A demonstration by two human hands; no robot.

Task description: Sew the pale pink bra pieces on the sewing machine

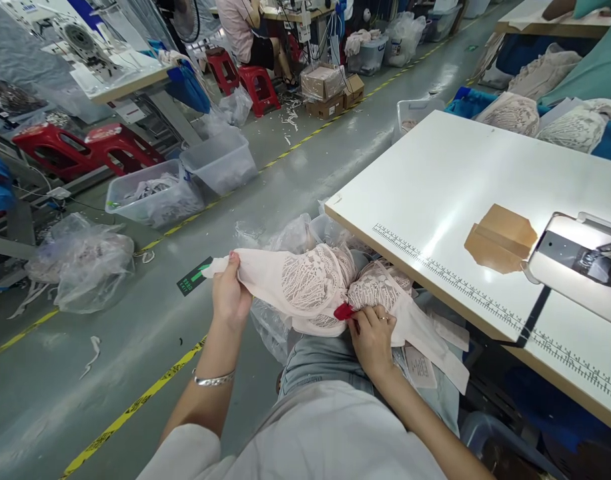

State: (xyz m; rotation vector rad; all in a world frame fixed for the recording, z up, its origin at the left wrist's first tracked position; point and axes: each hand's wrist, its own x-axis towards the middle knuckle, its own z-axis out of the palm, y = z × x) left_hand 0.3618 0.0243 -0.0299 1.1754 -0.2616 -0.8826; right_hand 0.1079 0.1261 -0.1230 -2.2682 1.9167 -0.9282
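Observation:
A pale pink lace bra (313, 280) lies stretched over my lap, its cups facing up. Its left wing is pinched between the thumb and fingers of my left hand (230, 293), raised out over the floor. My right hand (373, 337) is closed at the lower edge near the middle of the bra, beside a small red piece (343, 311). Whether the fingers grip the red piece, the bra edge or both is hard to make out. The other wing (430, 340) hangs over my right thigh, with a white printed label (420, 367) below it.
To my right stands a white sewing table (435, 180) with a printed ruler edge, a brown paper patch (503, 239) and a machine bed (580, 260). Plastic bins (155, 193), bags (80, 260) and red stools (120, 150) occupy the floor at left. Other people sit farther off.

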